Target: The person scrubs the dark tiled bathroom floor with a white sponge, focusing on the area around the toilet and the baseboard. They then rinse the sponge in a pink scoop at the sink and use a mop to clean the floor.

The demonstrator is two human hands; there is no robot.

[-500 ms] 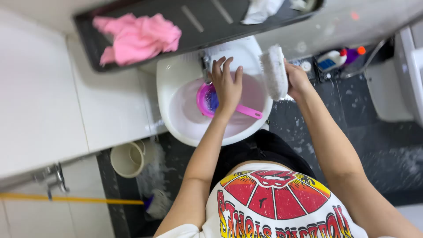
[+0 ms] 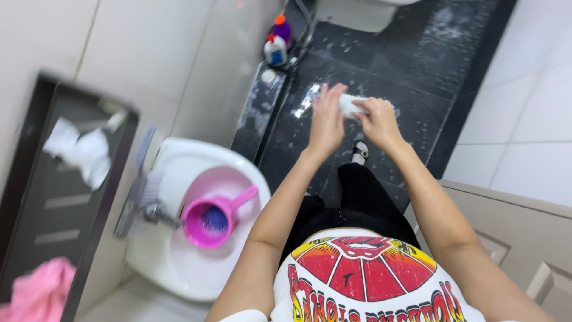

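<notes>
Both hands are out in front of me over the wet black tiled floor (image 2: 417, 53). My right hand (image 2: 376, 122) grips a white scrub brush (image 2: 348, 104) by one end. My left hand (image 2: 326, 122) touches the brush's other end, fingers curled against it. At the lower left, a white sink (image 2: 179, 274) holds a pink scoop (image 2: 217, 220) with a long handle, sitting under the metal tap (image 2: 143, 203).
Cleaning bottles (image 2: 277, 42) stand in the floor corner near the base of a white toilet (image 2: 357, 12). A dark shelf (image 2: 59, 203) on the left wall carries white cloths (image 2: 80, 149) and a pink cloth (image 2: 39, 292). A beige door (image 2: 524, 238) is at the right.
My view has swung from the sink toward the floor. My left hand left the sink and joined the right on the brush, now held out over the tiles.
</notes>
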